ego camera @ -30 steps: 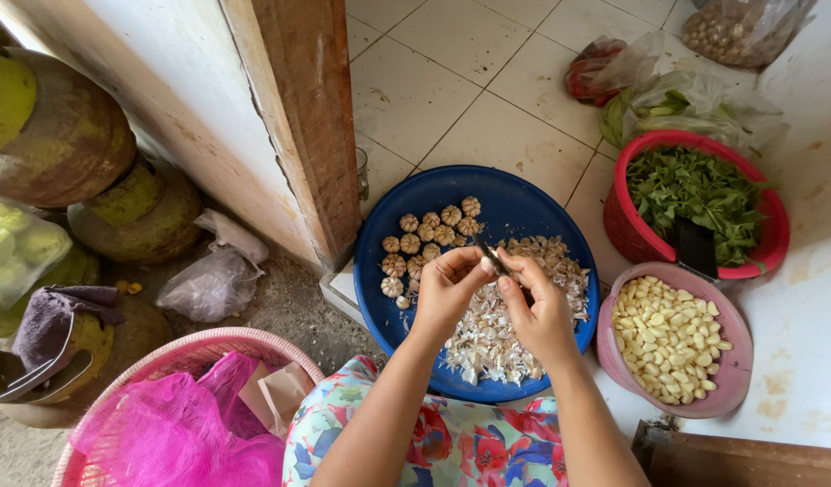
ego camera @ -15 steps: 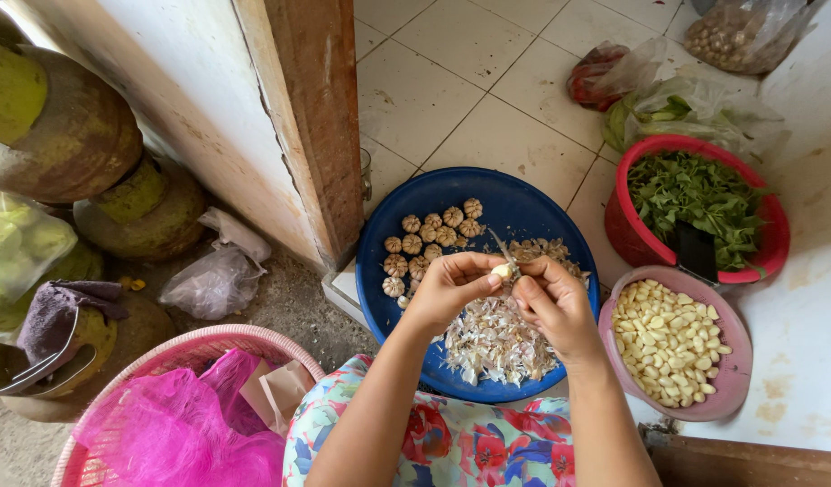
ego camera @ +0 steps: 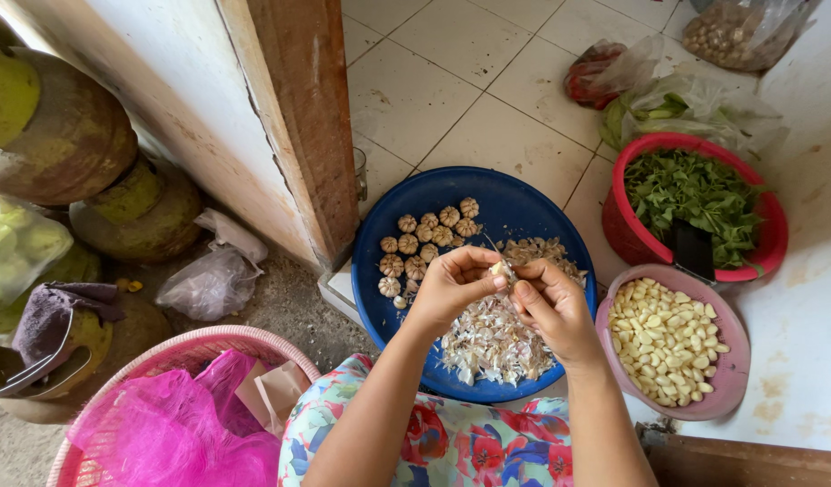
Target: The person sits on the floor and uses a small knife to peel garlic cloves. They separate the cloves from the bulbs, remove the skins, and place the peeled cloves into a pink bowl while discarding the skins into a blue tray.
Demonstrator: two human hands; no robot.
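Pale floor tiles lie beyond my hands. Since a moment ago both have drawn together – left hand (ego camera: 447, 287) and right hand (ego camera: 549, 307) pinch one garlic clove (ego camera: 500, 271) above the blue basin (ego camera: 523, 194) – peeled cloves (ego camera: 668, 338) sit right.
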